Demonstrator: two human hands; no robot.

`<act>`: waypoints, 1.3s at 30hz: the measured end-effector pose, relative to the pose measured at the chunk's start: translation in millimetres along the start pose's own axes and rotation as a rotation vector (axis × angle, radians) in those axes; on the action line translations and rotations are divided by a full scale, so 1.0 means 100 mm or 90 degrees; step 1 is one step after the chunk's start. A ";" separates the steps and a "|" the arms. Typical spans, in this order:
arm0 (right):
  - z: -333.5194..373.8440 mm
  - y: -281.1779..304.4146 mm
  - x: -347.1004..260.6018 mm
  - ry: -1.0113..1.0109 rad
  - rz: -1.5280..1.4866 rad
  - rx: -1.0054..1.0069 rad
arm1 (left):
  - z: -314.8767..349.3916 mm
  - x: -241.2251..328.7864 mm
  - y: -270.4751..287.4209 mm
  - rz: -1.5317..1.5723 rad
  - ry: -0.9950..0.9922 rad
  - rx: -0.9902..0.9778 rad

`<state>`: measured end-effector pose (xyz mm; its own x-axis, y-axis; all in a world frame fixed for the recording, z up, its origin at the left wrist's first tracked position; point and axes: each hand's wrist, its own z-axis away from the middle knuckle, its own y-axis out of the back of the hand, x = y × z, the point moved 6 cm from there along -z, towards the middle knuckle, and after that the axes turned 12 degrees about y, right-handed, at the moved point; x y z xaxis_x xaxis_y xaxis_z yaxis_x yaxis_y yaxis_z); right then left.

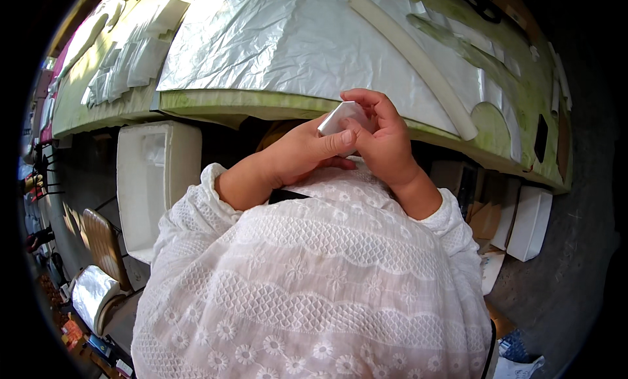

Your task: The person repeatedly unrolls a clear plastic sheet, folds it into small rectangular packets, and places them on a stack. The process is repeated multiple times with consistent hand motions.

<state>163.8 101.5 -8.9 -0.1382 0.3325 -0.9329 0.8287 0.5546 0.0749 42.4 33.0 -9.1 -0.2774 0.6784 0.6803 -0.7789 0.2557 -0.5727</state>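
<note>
Both hands are together in front of my chest, at the near edge of the table. Between them is a small folded piece of shiny silvery-white film (338,117) with creased, angled edges. My left hand (302,149) grips it from below and the left, thumb lying across its lower part. My right hand (381,132) closes on its right side, with the thumb pressed against its face and the fingers curled behind its upper edge. The fingers hide much of the piece. Just beyond the hands, a large crinkled silvery sheet (261,45) covers the middle of the table.
A long pale foam strip (418,65) lies aslant on the sheet. Flat white packets (134,62) overlap at the table's left, over a green-yellow cover (222,103). Below stand a white foam box (183,156), a wooden-backed chair (104,245) and, at right, a white box (531,222).
</note>
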 end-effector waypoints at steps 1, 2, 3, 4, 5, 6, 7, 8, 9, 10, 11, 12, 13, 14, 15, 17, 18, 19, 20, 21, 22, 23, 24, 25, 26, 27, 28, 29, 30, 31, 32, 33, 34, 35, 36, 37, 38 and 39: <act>-0.01 0.02 -0.02 -0.015 -0.065 0.048 | -0.01 0.00 0.00 0.006 -0.014 -0.019; -0.02 0.02 -0.07 -0.030 -0.129 0.096 | -0.01 0.00 0.01 0.058 -0.022 -0.037; -0.02 0.03 -0.11 -0.044 -0.195 0.142 | -0.01 0.01 0.01 0.110 -0.032 -0.054; -0.04 0.05 -0.12 -0.012 -0.206 0.146 | -0.01 0.01 0.01 0.162 -0.041 -0.071; -0.06 0.08 -0.12 0.019 -0.217 0.149 | -0.03 -0.01 0.03 0.178 -0.024 -0.059; -0.09 0.09 -0.14 0.051 -0.227 0.152 | -0.06 -0.04 0.05 0.193 -0.009 -0.047; -0.10 0.09 -0.15 0.031 -0.222 0.161 | -0.07 -0.06 0.06 0.209 0.007 -0.035; -0.11 0.07 -0.19 0.010 -0.218 0.169 | -0.06 -0.05 0.07 0.103 0.010 0.000; -0.11 0.06 -0.21 -0.012 -0.213 0.180 | -0.04 -0.05 0.07 -0.003 0.015 0.033; -0.10 0.06 -0.18 -0.027 -0.203 0.137 | -0.02 -0.03 0.07 -0.109 0.020 0.066; -0.08 0.08 -0.11 -0.042 -0.192 0.093 | -0.01 -0.02 0.05 -0.145 0.035 0.066; -0.06 0.07 -0.05 -0.056 -0.184 0.048 | 0.00 0.01 0.04 -0.181 0.049 0.069; -0.05 0.08 -0.04 -0.026 -0.181 0.051 | -0.01 0.02 0.04 -0.217 0.064 0.072; -0.04 0.08 -0.04 0.005 -0.179 0.054 | -0.03 0.01 0.05 -0.142 0.045 0.050; -0.05 0.08 -0.07 0.035 -0.176 0.055 | -0.07 -0.04 0.08 -0.065 0.024 0.030; -0.08 0.13 -0.17 0.062 -0.193 0.098 | -0.11 -0.07 0.09 0.060 -0.013 -0.025; -0.09 0.16 -0.21 0.075 -0.200 0.122 | -0.12 -0.06 0.07 0.108 -0.029 -0.061; -0.08 0.17 -0.26 0.113 -0.193 0.124 | -0.13 -0.04 0.04 0.156 -0.044 -0.096; -0.08 0.20 -0.30 0.151 -0.186 0.127 | -0.15 -0.04 0.01 0.136 -0.029 -0.103; -0.08 0.21 -0.33 0.187 -0.183 0.126 | -0.17 -0.03 0.01 0.185 -0.032 -0.109; -0.07 0.20 -0.36 0.195 -0.168 0.107 | -0.19 -0.03 0.01 0.234 -0.036 -0.115; -0.05 0.21 -0.41 0.203 -0.153 0.087 | -0.21 -0.02 0.00 0.283 -0.040 -0.121; -0.03 0.21 -0.45 0.211 -0.138 0.070 | -0.22 0.01 -0.01 0.322 -0.046 -0.105; 0.00 0.20 -0.49 0.227 -0.104 0.041 | -0.22 0.07 -0.04 0.361 -0.052 -0.089; 0.04 0.19 -0.52 0.243 -0.072 0.011 | -0.21 0.10 -0.04 0.400 -0.058 -0.073; 0.06 0.18 -0.56 0.259 -0.036 -0.015 | -0.21 0.11 -0.03 0.396 -0.070 -0.076; 0.06 0.17 -0.62 0.281 0.018 -0.030 | -0.21 0.12 -0.02 0.391 -0.083 -0.078; 0.07 0.16 -0.59 0.290 0.013 -0.054 | -0.20 0.12 0.00 0.387 -0.096 -0.081; 0.11 0.15 -0.55 0.297 0.010 -0.076 | -0.21 0.14 0.01 0.414 -0.121 -0.146; 0.12 0.14 -0.53 0.304 0.007 -0.098 | -0.22 0.12 0.05 0.407 -0.117 -0.123; 0.13 0.14 -0.55 0.313 0.006 -0.093 | -0.22 0.11 0.07 0.400 -0.113 -0.100; 0.13 0.14 -0.54 0.314 0.007 -0.096 | -0.22 0.10 0.09 0.394 -0.108 -0.077; 0.14 0.15 -0.53 0.315 0.008 -0.099 | -0.23 0.07 0.10 0.404 -0.099 -0.084; 0.14 0.15 -0.52 0.316 0.008 -0.101 | -0.25 0.05 0.11 0.413 -0.090 -0.091; 0.14 0.15 -0.52 0.318 0.011 -0.108 | -0.25 0.03 0.11 0.423 -0.083 -0.096; 0.14 0.15 -0.53 0.319 0.014 -0.114 | -0.25 0.02 0.12 0.415 -0.076 -0.084; 0.14 0.14 -0.53 0.320 0.016 -0.120 | -0.25 0.01 0.12 0.406 -0.069 -0.072; 0.13 0.13 -0.56 0.325 0.042 -0.111 | -0.25 0.01 0.13 0.398 -0.060 -0.061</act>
<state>189.6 80.4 40.0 -0.3699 0.6753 -0.6381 0.7485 0.6235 0.2259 46.6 53.8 -27.4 -0.7146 0.6572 0.2398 -0.4014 -0.1044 -0.9099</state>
